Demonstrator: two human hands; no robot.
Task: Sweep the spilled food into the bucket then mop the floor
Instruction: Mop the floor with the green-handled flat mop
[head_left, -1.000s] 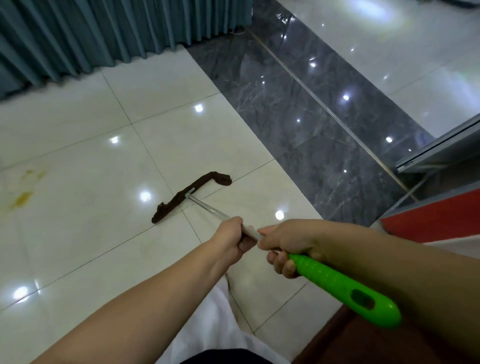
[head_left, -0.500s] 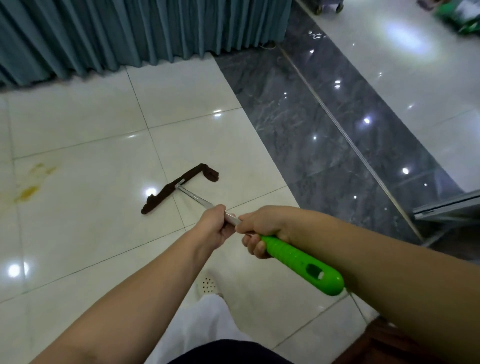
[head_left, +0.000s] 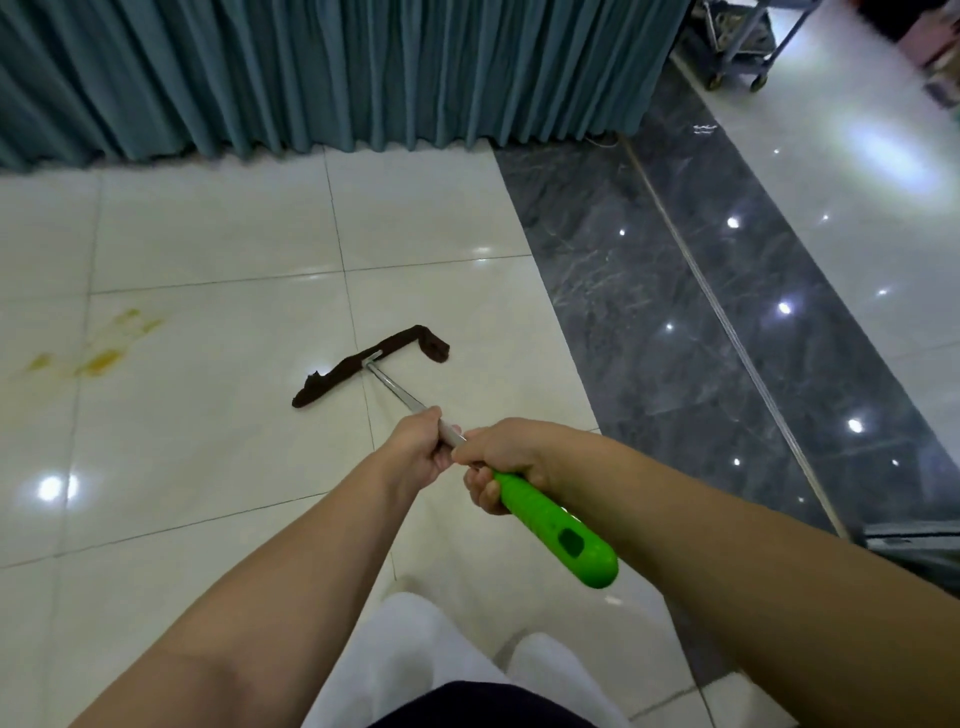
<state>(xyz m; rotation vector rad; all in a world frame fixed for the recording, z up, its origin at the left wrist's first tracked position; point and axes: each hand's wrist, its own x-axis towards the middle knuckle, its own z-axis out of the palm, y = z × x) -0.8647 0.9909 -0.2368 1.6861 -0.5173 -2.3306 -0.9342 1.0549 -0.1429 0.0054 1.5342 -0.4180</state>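
Note:
I hold a mop with both hands. My left hand (head_left: 418, 449) grips the metal shaft (head_left: 397, 392) lower down. My right hand (head_left: 506, 460) grips the top of the shaft where the green handle (head_left: 553, 530) begins. The dark brown mop cloth (head_left: 363, 361) lies flat on the cream tile floor (head_left: 208, 431) ahead of me. A yellow smeared stain (head_left: 101, 351) marks the tiles to the left of the mop head, well apart from it. No bucket is in view.
A teal pleated curtain (head_left: 311, 73) hangs along the far edge of the tiles. A dark grey marble strip (head_left: 675, 322) with a metal floor rail runs diagonally on the right. A wheeled cart (head_left: 740, 41) stands at the top right. My white trouser legs are below.
The view has tilted up and swung, bringing more of the curtain and the cart into sight. The mop head sits nearer the stain's side of the floor; both hands keep their grip.

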